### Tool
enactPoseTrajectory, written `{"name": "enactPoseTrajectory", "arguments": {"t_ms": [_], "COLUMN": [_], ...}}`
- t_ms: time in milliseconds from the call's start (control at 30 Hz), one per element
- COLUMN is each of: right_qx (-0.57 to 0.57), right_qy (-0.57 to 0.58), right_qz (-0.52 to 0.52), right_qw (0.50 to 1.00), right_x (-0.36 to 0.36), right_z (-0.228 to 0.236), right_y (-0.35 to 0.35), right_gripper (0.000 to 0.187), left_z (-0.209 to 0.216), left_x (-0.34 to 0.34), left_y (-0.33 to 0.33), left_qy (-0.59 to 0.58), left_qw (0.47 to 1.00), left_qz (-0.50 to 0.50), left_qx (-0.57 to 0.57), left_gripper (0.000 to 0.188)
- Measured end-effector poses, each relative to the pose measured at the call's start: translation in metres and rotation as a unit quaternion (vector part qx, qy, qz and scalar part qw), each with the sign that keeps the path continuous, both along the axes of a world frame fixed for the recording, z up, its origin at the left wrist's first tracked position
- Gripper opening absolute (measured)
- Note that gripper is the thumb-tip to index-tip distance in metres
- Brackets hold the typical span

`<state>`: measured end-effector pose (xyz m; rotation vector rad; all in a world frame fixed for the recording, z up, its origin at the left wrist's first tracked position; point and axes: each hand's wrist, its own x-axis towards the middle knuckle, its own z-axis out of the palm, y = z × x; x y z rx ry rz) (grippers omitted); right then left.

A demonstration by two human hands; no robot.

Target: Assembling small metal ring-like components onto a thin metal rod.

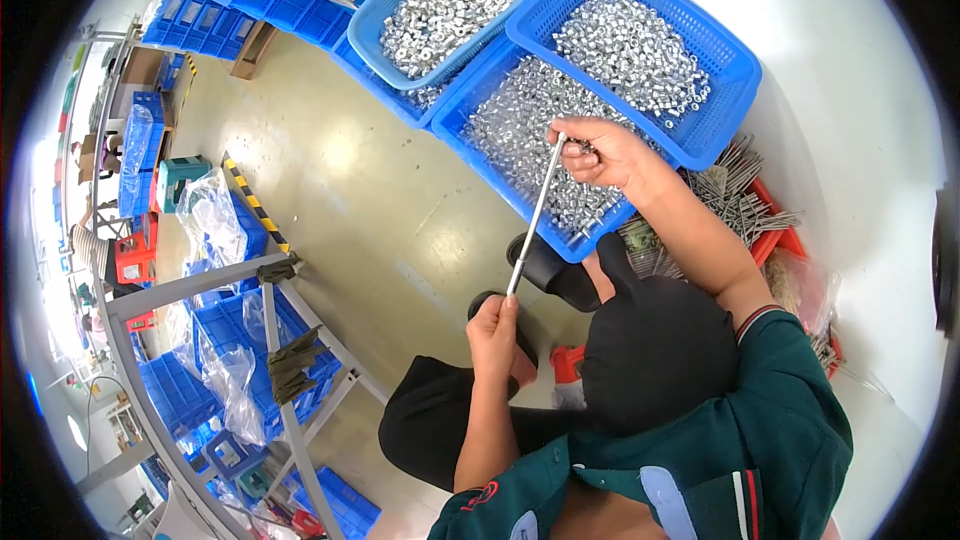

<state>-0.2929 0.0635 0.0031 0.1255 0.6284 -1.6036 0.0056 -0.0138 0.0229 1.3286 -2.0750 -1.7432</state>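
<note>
A slim silvery metal rod point(537, 212) slants between my two hands, its lower section looking thicker. Down by my knees, my left hand point(493, 338) is closed around the rod's lower end. My right hand point(603, 152) pinches the upper end between thumb and forefinger; its other fingers curl in, and small metal pieces seem to show beside them. That hand is above a blue crate point(447, 130) full of small shiny metal parts point(520, 110). What exactly sits at the rod's tip is too small to tell.
A blue basket point(745, 75) of short metal sleeves rests over the crate's far right. Left of it, a lighter blue basket point(365, 35) holds ring-like parts and a white paper. Red crates point(785, 240) with thin rods stand at right. A grey metal frame point(190, 285) stands left.
</note>
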Motion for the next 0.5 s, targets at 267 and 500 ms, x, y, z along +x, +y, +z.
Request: {"name": "enactPoseTrajectory", "arguments": {"t_ms": [267,500], "right_qx": [-0.044,0.024], "right_qy": [0.03,0.264], "right_qz": [0.068,-0.005], "right_qw": [0.996,0.964], "right_x": [-0.005,0.032], "right_z": [0.003,0.024], "right_y": [-0.001,-0.007], "right_gripper": [0.024,0.026], "left_z": [-0.001,-0.001], "left_x": [0.006,-0.002], "left_y": [-0.001,0.0], "left_qy": [0.012,0.019], "left_qw": [1.0,0.999], "left_qz": [-0.012,0.023], "left_qx": [-0.001,0.037], "left_gripper": [0.024,0.028]}}
